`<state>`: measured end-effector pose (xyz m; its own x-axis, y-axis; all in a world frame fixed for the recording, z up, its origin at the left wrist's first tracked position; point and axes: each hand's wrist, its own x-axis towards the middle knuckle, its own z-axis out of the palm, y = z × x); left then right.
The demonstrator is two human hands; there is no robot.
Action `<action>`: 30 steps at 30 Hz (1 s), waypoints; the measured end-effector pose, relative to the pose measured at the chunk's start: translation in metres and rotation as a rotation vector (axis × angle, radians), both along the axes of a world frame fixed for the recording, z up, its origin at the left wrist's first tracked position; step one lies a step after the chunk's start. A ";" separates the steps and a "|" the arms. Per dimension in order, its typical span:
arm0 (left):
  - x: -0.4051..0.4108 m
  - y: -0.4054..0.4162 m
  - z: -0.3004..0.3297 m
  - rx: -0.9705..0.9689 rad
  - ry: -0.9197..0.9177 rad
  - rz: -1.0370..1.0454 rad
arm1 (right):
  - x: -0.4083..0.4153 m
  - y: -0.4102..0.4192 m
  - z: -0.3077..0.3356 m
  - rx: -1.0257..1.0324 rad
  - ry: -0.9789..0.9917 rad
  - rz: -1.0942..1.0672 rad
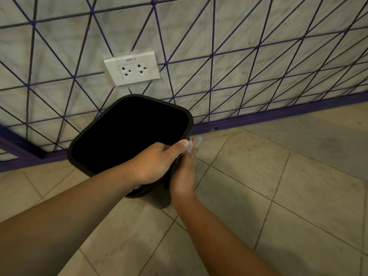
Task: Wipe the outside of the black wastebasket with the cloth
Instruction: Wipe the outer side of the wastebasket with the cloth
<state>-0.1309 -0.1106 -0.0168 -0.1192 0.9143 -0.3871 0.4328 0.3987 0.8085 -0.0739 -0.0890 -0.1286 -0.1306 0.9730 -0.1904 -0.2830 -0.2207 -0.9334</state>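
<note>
Bin [127, 132] at frame centre, tilted, its open mouth facing the camera, inside just black. It's up against the wall [229, 36], just below the socket [132, 68]; base hidden behind the arms, can't tell if it touches the floor [278, 196]. Left hand [157, 164] clamped on the near right rim, thumb across the edge, fingers over the lip. Right hand [184, 174] flat against the outer right side, fingers together and pointing up. Pale blue cloth [194, 143] pokes out past those fingertips, pressed between palm and bin wall; most of it hidden. Wall is grey with purple crossing lines, purple skirting [278, 114] along the bottom. Socket is white, double, labelled BPP-2. Floor is beige tile, lower right of frame.
</note>
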 end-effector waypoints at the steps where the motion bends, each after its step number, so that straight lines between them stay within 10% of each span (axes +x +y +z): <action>1: 0.000 0.000 0.000 0.002 -0.009 -0.009 | -0.001 -0.004 0.001 0.027 -0.027 0.000; 30: -0.004 0.002 -0.005 -0.014 -0.011 -0.011 | 0.000 -0.015 0.004 0.087 -0.054 -0.017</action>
<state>-0.1346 -0.1085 -0.0215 -0.1048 0.9099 -0.4014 0.4279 0.4056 0.8077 -0.0736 -0.1043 -0.1246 -0.1059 0.9881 -0.1115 -0.2353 -0.1339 -0.9627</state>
